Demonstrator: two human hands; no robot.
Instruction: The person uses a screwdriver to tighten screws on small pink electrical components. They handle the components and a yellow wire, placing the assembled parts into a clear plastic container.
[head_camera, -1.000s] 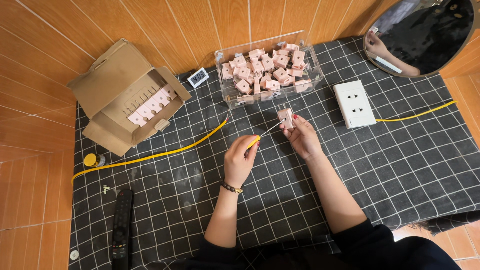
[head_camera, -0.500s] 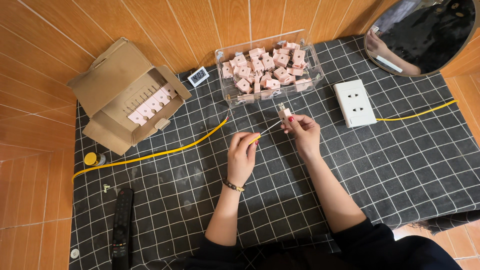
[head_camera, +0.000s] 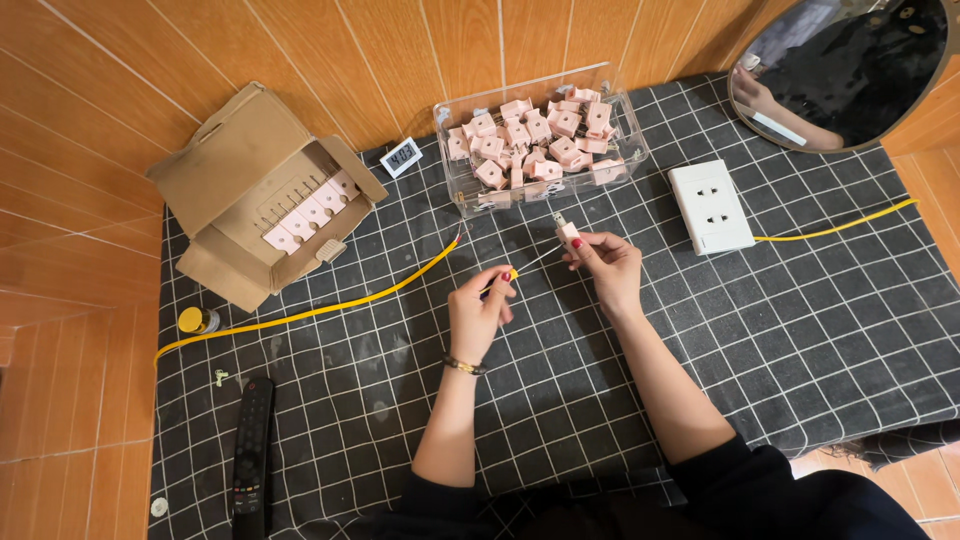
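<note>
- Currently: right hand (head_camera: 606, 268) pinched shut on 1 small pink connector block (head_camera: 567, 235), held above the checked cloth (head_camera: 820, 340), just in front of the clear bin (head_camera: 540, 140) of same pink parts.
- Left hand (head_camera: 480, 310) closed on the yellow wire end (head_camera: 512, 273); thin bare lead runs from it toward the block. Can't tell if the tip is actually inside the block's hole.
- Risk 1, imo: lead is thin, so it could bend or miss the hole if my 2 hands go off-axis.
- Risk 2: block grip is fingertips only; a hard push from the left could twist it out of the pinch and drop it on the cloth.
- Risk 3: yellow wire (head_camera: 330, 305) trails left past the cardboard box (head_camera: 262, 190); a snag there would tug the end back.
- Pose: both forearms come in from bottom edge, wrists low over cloth, hands near each other but not touching, fingertips facing. Left wrist has a bracelet.
- White socket plate (head_camera: 710, 205) sits right of the hands, untouched.
</note>
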